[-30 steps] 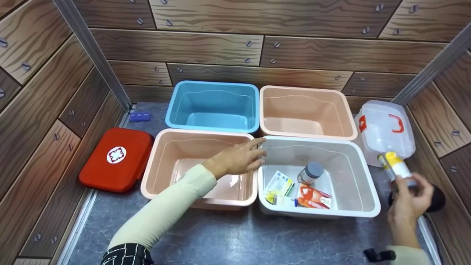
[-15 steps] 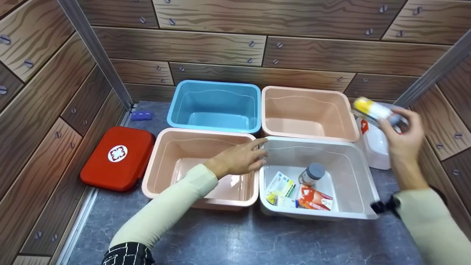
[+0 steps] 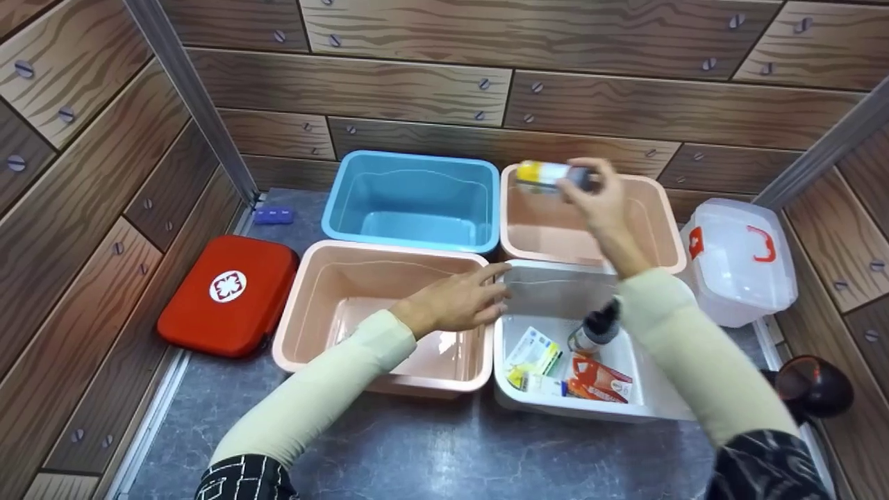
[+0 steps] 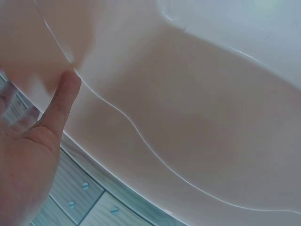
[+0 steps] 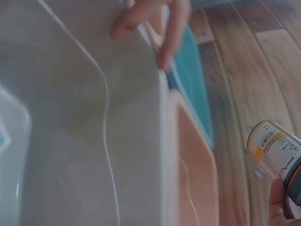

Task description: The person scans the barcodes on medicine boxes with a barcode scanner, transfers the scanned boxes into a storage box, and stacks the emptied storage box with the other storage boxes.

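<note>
My right hand grips a small bottle with a yellow-and-white label, lying sideways above the back right pink bin. In the right wrist view the bottle shows at the lower right, held at its dark cap. My left hand rests with straight fingers on the rims where the front pink bin meets the white bin. The left wrist view shows only my thumb against the pink bin's wall. Inside the white bin lie a grey-capped jar and medicine boxes.
A blue bin stands at the back left. A red first-aid pouch lies at the left, a small blue pill case behind it. A clear first-aid box with a red handle sits at the right, a dark round object near it.
My right hand has carried the bottle from the front right, up past the clear box, leftward to above the back right pink bin. The left hand has stayed on the bin rims.
</note>
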A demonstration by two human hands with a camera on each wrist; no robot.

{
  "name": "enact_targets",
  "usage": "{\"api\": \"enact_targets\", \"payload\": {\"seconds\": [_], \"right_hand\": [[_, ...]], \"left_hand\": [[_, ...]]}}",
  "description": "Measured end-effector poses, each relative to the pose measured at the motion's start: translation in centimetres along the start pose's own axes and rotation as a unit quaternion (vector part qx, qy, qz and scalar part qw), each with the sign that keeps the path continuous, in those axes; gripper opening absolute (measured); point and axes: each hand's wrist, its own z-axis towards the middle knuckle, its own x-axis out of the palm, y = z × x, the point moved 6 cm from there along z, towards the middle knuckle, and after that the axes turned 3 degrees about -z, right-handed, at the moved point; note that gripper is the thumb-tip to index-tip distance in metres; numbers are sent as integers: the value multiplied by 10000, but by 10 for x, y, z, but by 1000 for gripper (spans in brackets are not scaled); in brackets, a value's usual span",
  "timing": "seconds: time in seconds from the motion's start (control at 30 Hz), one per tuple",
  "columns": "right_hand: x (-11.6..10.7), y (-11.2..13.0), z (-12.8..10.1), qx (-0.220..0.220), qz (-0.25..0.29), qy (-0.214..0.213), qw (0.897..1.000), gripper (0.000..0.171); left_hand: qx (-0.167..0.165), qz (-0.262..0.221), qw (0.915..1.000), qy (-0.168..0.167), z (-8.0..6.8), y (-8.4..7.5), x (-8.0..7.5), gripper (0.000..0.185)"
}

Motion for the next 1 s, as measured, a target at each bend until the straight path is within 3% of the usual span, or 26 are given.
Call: {"api": "enact_targets", "payload": {"seconds": [0.17,0.37,0.53,0.67,0.8,1.0], "right_hand": [[52,-15,8,-15,45,317,9995,45],[95,-33,14,504,-155,609,9968,47],[114,-41,12,803,-353,955,9916,52],[131,-38,11,558,105,1544,9864,55],[144,-35,4,461,782,2194,9714,48],[137,-35,-8,40,481,2514,9667,38]], "left_hand": [[69,-2,10000,34,2,-2,1,39],[91,63,9999,-18,1,-4,1,37],[196,149,9997,-80,2,-5,0,37],[178,227,9995,-142,2,-3,-1,38],[235,238,9993,-169,1,-2,-1,38],[229,245,9992,-202,-1,1,-1,36]]}}
